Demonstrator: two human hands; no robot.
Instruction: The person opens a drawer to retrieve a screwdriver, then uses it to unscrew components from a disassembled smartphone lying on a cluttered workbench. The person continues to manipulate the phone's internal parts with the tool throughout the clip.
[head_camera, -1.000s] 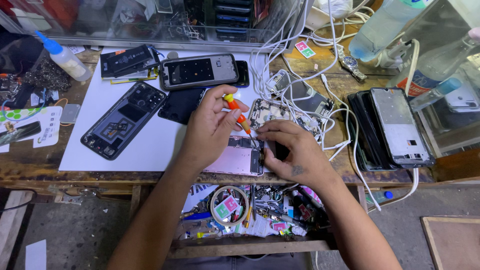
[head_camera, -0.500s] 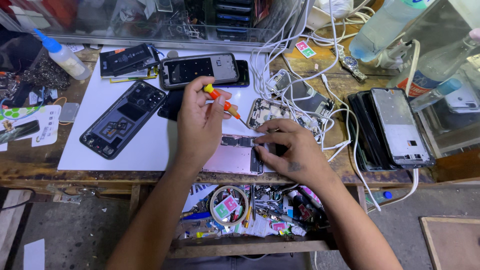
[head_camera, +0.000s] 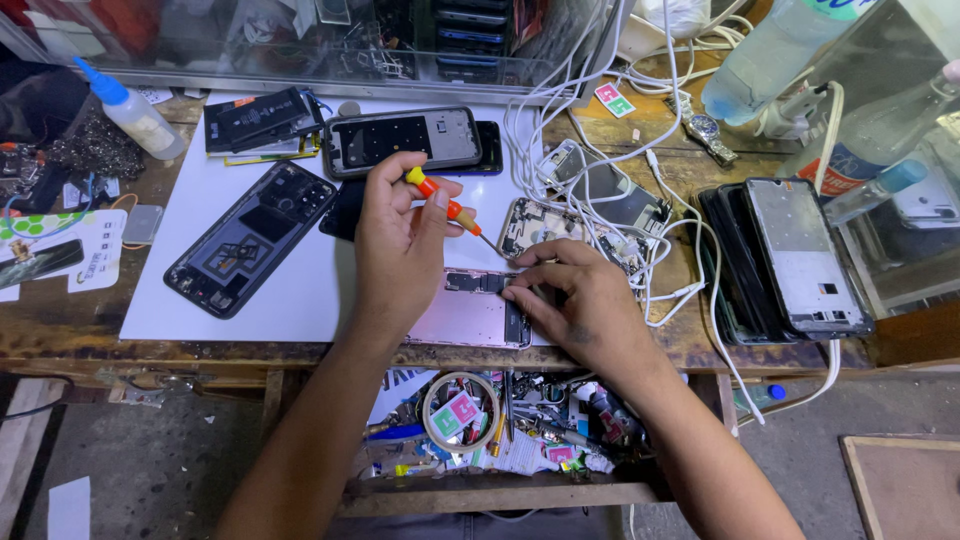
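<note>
So the whole thing sits on a scuffed wooden workbench (head_camera: 700, 345) with a bare concrete floor below it, and a big white mat (head_camera: 300, 290) covers most of the bench top. The pink phone shell (head_camera: 470, 310) is my landmark: it lies flat at the mat's near edge, long axis running left-right across the bench.

Up and left of the pink shell there's a dark phone back (head_camera: 250, 240) lying on a diagonal, and straight above the shell a black frame (head_camera: 405, 140) lies sideways. Off to the right of it, past a tangle of white cables (head_camera: 640, 200), is a stack of dark phone frames (head_camera: 790, 260) standing lengthwise. Below it, an open drawer of junk (head_camera: 500, 430).

Left hand (head_camera: 400, 250) hovers just above the shell's left half, wrist bent, fingers curled together and pinching the orange screwdriver (head_camera: 445, 205). The driver slants from upper left down to lower right, yellow cap up, tip aimed at the shell's top right corner.

Right hand (head_camera: 580, 305) lies palm down on the shell's right end, fingertips (head_camera: 515, 295) pressed together on its edge.
</note>
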